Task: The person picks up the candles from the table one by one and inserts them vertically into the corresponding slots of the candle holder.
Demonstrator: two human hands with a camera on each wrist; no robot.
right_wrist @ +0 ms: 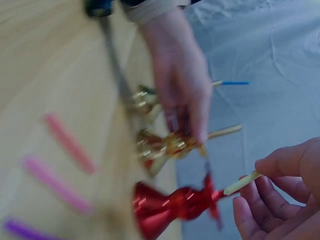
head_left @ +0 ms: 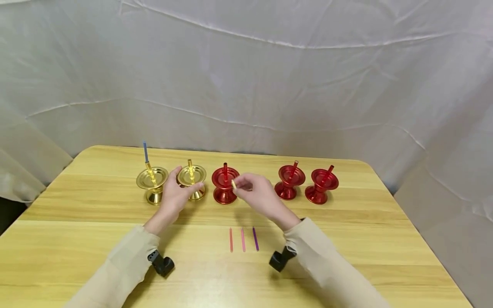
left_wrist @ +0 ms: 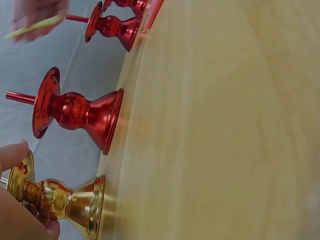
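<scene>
My left hand (head_left: 173, 196) grips the second gold candle holder (left_wrist: 82, 202) by its dish and stem, thumb over the dish and fingers behind. A short tube stands up from its dish. In my right hand (head_left: 257, 191) a pale yellow candle (right_wrist: 242, 184) is pinched between thumb and fingertips, held tilted above table height. The nearest red candle holder (head_left: 224, 196) stands just left of that hand, its tube overlapped by the candle's end in the right wrist view. Beside my left hand, the first gold candle holder (head_left: 155, 197) carries an upright blue candle (head_left: 145, 152).
Two more red candle holders (head_left: 286, 191) stand to the right along the back of the wooden table (head_left: 366, 239). A coral candle (head_left: 231, 239), a pink candle (head_left: 243, 239) and a purple candle (head_left: 256, 238) lie in front, between my forearms. A pale curtain (head_left: 246, 85) hangs behind.
</scene>
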